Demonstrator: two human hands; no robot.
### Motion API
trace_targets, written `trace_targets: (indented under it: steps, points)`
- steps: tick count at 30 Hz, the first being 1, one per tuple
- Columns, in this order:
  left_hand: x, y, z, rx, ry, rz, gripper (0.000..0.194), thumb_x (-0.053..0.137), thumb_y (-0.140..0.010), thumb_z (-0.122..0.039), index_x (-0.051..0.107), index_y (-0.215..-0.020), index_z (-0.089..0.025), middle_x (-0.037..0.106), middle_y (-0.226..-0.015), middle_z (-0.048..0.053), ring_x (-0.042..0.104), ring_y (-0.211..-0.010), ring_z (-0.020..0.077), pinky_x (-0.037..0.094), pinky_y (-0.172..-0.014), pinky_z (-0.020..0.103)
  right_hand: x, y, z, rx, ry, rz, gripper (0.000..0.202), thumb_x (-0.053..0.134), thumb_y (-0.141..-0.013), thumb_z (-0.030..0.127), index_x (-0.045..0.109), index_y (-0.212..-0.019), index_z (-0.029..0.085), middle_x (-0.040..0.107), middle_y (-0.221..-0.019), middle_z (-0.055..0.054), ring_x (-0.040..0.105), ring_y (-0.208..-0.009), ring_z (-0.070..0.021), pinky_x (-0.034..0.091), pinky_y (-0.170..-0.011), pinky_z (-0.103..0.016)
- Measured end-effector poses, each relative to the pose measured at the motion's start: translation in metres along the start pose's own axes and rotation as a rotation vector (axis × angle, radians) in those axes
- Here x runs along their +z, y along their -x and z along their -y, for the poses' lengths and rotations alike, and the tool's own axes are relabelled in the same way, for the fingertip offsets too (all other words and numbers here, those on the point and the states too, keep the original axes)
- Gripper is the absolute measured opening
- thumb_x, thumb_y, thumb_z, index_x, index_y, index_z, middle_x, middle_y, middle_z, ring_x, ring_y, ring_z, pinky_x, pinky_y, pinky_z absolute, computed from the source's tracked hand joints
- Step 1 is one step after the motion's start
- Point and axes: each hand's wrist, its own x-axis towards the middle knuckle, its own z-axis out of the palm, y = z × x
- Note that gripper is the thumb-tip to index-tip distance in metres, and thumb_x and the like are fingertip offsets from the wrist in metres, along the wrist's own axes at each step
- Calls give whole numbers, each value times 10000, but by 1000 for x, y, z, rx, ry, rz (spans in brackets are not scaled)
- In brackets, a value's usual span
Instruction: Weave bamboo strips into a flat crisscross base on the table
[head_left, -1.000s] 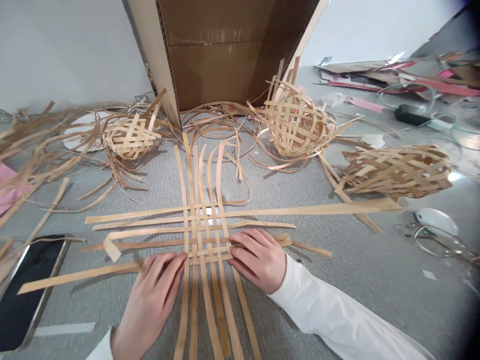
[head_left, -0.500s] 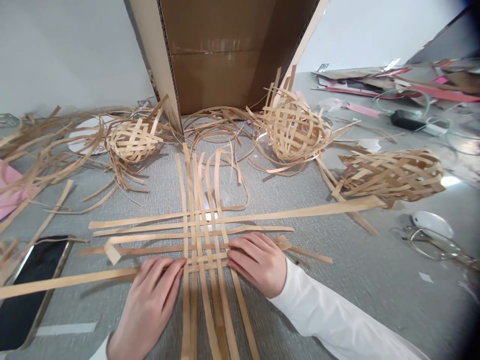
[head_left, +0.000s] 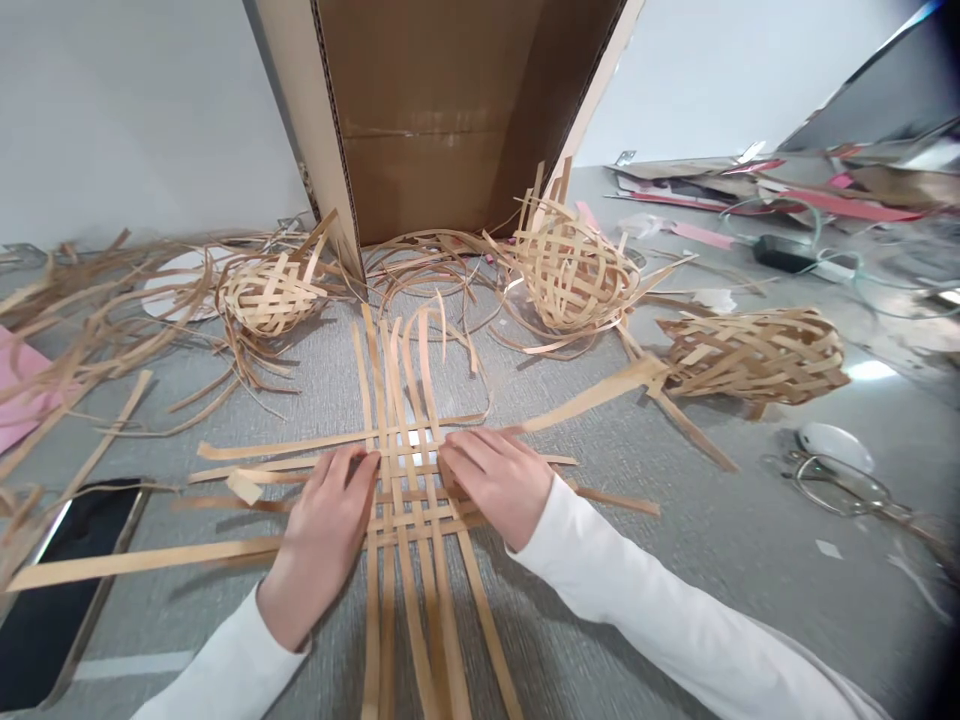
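Note:
A flat open weave of pale, bamboo-like strips (head_left: 407,520) lies on the grey tabletop, long strips crossing side-to-side ones. My left hand (head_left: 324,535) is at the weave's left edge, fingers bent and pressed together, the tips on the side-to-side strips. Across from it, my right hand (head_left: 499,482) rests on the right edge with its fingers together, closed on the strips there. Both hands are near the upper rows, and they cover parts of the strips beneath them. One crosswise strip (head_left: 150,562) runs far left over a black phone (head_left: 64,590).
Behind stands an open cardboard box (head_left: 442,190). Woven basket shapes lie at the back left (head_left: 274,292), back right (head_left: 574,265) and right (head_left: 757,355). Loose strips (head_left: 97,330) tangle at the left. A white mouse (head_left: 834,446) and glasses (head_left: 840,488) lie on the right.
Both hands have moved up the weave, away from me, from the lower rows to the upper rows. The long strip at upper right now bends upward.

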Motion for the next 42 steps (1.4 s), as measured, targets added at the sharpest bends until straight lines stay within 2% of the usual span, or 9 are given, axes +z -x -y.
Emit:
trace_targets:
  steps: [3, 5, 9, 16, 20, 24, 27, 32, 42]
  points:
    - [4, 3, 1, -37, 85, -32, 254, 372, -947, -181, 510, -1156, -147, 542, -1048, 111, 528, -986, 265, 483, -850, 431, 18, 6, -6, 18, -21, -11, 234, 437, -853, 21, 634, -793, 132, 642, -784, -74, 602, -766, -199, 493, -625, -313]
    - [3, 7, 3, -64, 142, -43, 231, 373, -957, -209, 503, -1145, -173, 542, -1044, 91, 527, -977, 252, 479, -842, 414, 22, 10, -9, 15, -49, -3, 219, 447, -861, 34, 638, -825, 135, 644, -808, -74, 603, -788, -195, 495, -630, -303]
    - [1, 12, 4, -71, 171, -43, 209, 387, -957, -200, 504, -1129, -177, 559, -1046, 80, 516, -971, 243, 464, -846, 402, 18, 17, -11, -6, -113, 29, 197, 464, -879, 59, 640, -892, 148, 658, -894, -77, 608, -875, -179, 511, -752, -300]
    - [1, 10, 1, -60, 134, -78, 192, 389, -953, -184, 554, -1051, -183, 569, -948, 70, 532, -896, 234, 477, -788, 382, 17, 23, -12, -42, -360, -53, 113, 524, -874, 138, 634, -863, 163, 673, -905, -67, 609, -905, -181, 514, -844, -343]
    - [-1, 19, 3, -30, 165, -108, 184, 433, -939, -155, 578, -1048, -178, 571, -1031, 90, 555, -988, 241, 472, -849, 388, 16, 25, -15, -59, -424, 21, 143, 511, -860, 137, 639, -922, 146, 667, -972, -97, 603, -937, -202, 532, -819, -367]
    - [-5, 33, 9, 20, 216, -125, 218, 453, -935, -142, 570, -1118, -163, 598, -1127, 93, 576, -1034, 220, 459, -923, 362, 16, 23, -17, -74, -420, -11, 148, 523, -829, 91, 649, -897, 132, 683, -946, -98, 621, -908, -212, 551, -787, -368]
    - [-6, 38, 11, -31, 292, -130, 204, 475, -935, -191, 589, -1103, -171, 622, -1138, 83, 598, -1031, 212, 489, -901, 341, 18, 23, -16, -84, -413, -28, 154, 536, -826, 88, 652, -917, 133, 694, -945, -93, 632, -906, -209, 565, -760, -343]
    - [-5, 34, 12, -108, 344, -173, 137, 519, -908, -217, 647, -957, -214, 658, -1065, 55, 639, -950, 210, 532, -814, 350, 22, 24, -14, -71, -381, -115, 159, 564, -811, 65, 654, -911, 151, 710, -923, -80, 649, -892, -185, 568, -767, -327]
    - [-2, 35, 11, -119, 350, -163, 107, 521, -912, -211, 622, -947, -200, 643, -1055, 65, 627, -936, 208, 513, -806, 357, 23, 20, -14, -68, -374, -121, 151, 552, -832, 47, 667, -886, 127, 722, -907, -88, 653, -847, -194, 583, -725, -318]
